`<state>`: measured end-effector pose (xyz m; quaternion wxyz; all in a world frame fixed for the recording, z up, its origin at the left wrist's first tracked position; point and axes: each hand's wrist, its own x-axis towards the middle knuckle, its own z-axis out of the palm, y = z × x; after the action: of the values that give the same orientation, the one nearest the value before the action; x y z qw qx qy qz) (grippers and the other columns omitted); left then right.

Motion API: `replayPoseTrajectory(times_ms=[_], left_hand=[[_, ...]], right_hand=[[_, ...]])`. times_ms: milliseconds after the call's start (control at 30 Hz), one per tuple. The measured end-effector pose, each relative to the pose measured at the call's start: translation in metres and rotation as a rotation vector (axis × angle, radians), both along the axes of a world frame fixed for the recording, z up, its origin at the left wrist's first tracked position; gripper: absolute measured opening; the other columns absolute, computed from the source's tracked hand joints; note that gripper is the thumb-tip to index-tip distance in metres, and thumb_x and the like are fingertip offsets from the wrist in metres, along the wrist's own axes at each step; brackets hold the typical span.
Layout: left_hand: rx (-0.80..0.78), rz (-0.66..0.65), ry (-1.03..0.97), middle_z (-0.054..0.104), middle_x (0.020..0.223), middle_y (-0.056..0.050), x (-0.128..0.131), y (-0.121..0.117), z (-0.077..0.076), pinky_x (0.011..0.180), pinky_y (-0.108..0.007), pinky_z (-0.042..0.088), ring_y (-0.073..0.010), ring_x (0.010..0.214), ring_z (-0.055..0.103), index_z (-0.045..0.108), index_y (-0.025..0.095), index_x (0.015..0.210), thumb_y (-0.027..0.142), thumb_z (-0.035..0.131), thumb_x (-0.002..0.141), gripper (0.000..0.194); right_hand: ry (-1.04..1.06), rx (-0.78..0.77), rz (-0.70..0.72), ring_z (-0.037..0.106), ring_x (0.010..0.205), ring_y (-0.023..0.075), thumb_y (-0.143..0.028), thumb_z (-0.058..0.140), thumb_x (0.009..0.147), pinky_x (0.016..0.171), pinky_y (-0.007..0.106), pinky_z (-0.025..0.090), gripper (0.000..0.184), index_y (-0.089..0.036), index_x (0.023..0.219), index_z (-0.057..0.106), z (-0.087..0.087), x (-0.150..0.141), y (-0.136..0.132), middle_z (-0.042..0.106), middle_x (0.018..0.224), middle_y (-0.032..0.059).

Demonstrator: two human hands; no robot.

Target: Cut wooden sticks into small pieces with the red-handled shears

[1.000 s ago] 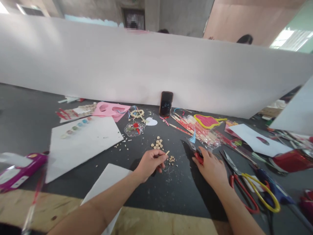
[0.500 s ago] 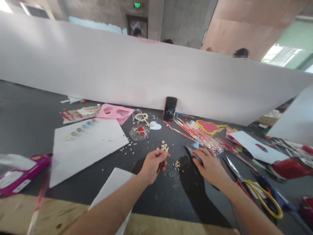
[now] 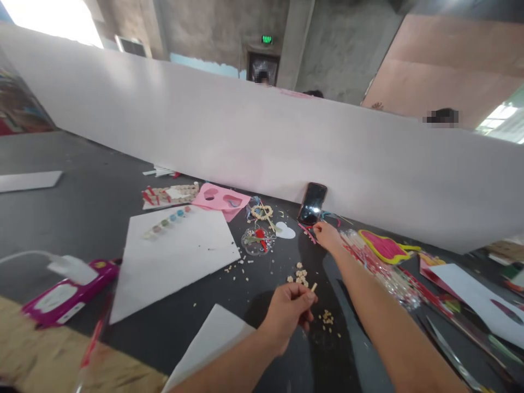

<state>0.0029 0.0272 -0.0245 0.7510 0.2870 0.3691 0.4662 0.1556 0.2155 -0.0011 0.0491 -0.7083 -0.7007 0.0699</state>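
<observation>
My left hand [image 3: 289, 311] is closed in a pinch on a short pale wooden stick [image 3: 314, 287], whose tip sticks up past the thumb. Just behind it lies a cluster of small pale flower-shaped pieces [image 3: 302, 275]. Little beige chips [image 3: 327, 318] are scattered to its right. Farther forward, my right hand [image 3: 327, 236] reaches the foot of a phone [image 3: 313, 203] that leans on the white partition. Its fingers are curled together beside a pink strip [image 3: 308, 233]; what they grip, if anything, is hidden.
Packed red-and-white sticks [image 3: 380, 273] and a pink-yellow shape [image 3: 382, 246] lie right. A clear dish [image 3: 257, 241], a white paper heart [image 3: 285, 230] and a white sheet [image 3: 176, 256] lie left. A purple power strip [image 3: 69, 295] is far left; scissors [image 3: 450, 349] are lower right.
My right hand has left the dark grey piece it held and moved forward to the phone's foot. The left hand keeps its pinch, with the stick's tip now showing. The view has shifted left.
</observation>
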Motion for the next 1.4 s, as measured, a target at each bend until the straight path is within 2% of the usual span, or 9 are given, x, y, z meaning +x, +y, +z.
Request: replayPoseTrajectory(times_ms=[233,433,567,800,967,1067,1167,1333,1400], left_hand=[[-0.006,-0.005,0.061,0.046,0.039,0.004,0.004,0.001,-0.001,0.034,-0.018,0.031,-0.0066,0.035,0.040,0.058,0.012,0.064,0.051,0.070,0.055,0.042],[0.034,-0.007,0.058,0.048,0.044,0.004,0.003,0.001,-0.003,0.035,-0.017,0.032,-0.0061,0.037,0.041,0.058,0.012,0.066,0.046,0.069,0.060,0.037],[0.078,-0.010,0.052,0.049,0.044,0.003,0.002,0.000,-0.007,0.036,-0.016,0.032,-0.0053,0.037,0.041,0.060,0.011,0.068,0.042,0.068,0.063,0.033],[0.145,-0.052,0.045,0.052,0.046,0.002,-0.001,-0.006,-0.008,0.038,-0.015,0.034,-0.0057,0.040,0.045,0.062,0.011,0.068,0.038,0.070,0.063,0.028],[0.165,-0.058,0.035,0.053,0.047,0.003,-0.002,-0.009,-0.006,0.037,-0.014,0.034,-0.0046,0.039,0.044,0.063,0.011,0.069,0.035,0.070,0.063,0.026],[0.165,-0.081,0.027,0.053,0.048,0.002,-0.002,-0.011,-0.003,0.037,-0.015,0.034,-0.0045,0.039,0.044,0.063,0.011,0.068,0.035,0.071,0.062,0.027],[0.171,-0.110,0.021,0.054,0.049,0.002,-0.002,-0.012,-0.003,0.037,-0.015,0.035,-0.0050,0.039,0.045,0.063,0.011,0.067,0.035,0.072,0.061,0.026],[0.185,-0.154,0.017,0.051,0.044,0.002,-0.002,-0.013,-0.007,0.036,-0.015,0.035,-0.0050,0.037,0.043,0.065,0.010,0.070,0.034,0.071,0.063,0.026],[0.186,-0.169,0.018,0.052,0.045,0.002,-0.003,-0.014,-0.008,0.037,-0.015,0.035,-0.0051,0.038,0.044,0.065,0.010,0.071,0.034,0.071,0.063,0.026]], right_hand=[[0.002,-0.064,-0.060,0.056,0.093,0.0180,-0.034,0.050,0.086,0.078,0.039,0.048,0.031,-0.017,0.111,0.052,-0.007,-0.011,0.024,0.055,0.111,0.0068],[0.025,-0.014,-0.005,0.056,0.093,0.0181,-0.034,0.050,0.086,0.078,0.039,0.048,0.031,-0.017,0.111,0.052,0.005,-0.004,0.005,0.055,0.111,0.0068],[0.083,-0.013,0.121,0.057,0.088,0.0162,-0.035,0.050,0.086,0.075,0.037,0.048,0.028,-0.016,0.106,0.054,0.017,0.018,-0.048,0.057,0.105,0.0056],[0.182,0.010,0.237,0.055,0.065,0.0125,-0.024,0.048,0.083,0.062,0.026,0.041,0.011,-0.020,0.080,0.058,0.017,0.037,-0.190,0.060,0.072,-0.0014],[0.263,0.096,0.221,0.057,0.071,0.0153,-0.019,0.048,0.078,0.066,0.027,0.039,0.011,-0.021,0.076,0.058,0.005,0.027,-0.232,0.062,0.074,0.0010],[0.348,0.185,0.178,0.057,0.081,0.0168,-0.021,0.044,0.080,0.074,0.029,0.040,0.015,-0.022,0.083,0.059,0.003,0.026,-0.243,0.064,0.084,0.0029],[0.437,0.279,0.087,0.057,0.084,0.0177,-0.028,0.042,0.084,0.076,0.030,0.041,0.019,-0.022,0.090,0.058,0.002,0.033,-0.271,0.063,0.090,0.0045],[0.587,0.367,-0.125,0.050,0.049,0.0125,-0.038,0.035,0.087,0.048,0.024,0.041,0.026,-0.019,0.093,0.053,-0.020,0.054,-0.342,0.055,0.062,-0.0006],[0.632,0.428,-0.217,0.046,0.046,0.0113,-0.039,0.028,0.089,0.043,0.022,0.038,0.030,-0.019,0.096,0.049,-0.032,0.058,-0.359,0.051,0.061,-0.0017]])
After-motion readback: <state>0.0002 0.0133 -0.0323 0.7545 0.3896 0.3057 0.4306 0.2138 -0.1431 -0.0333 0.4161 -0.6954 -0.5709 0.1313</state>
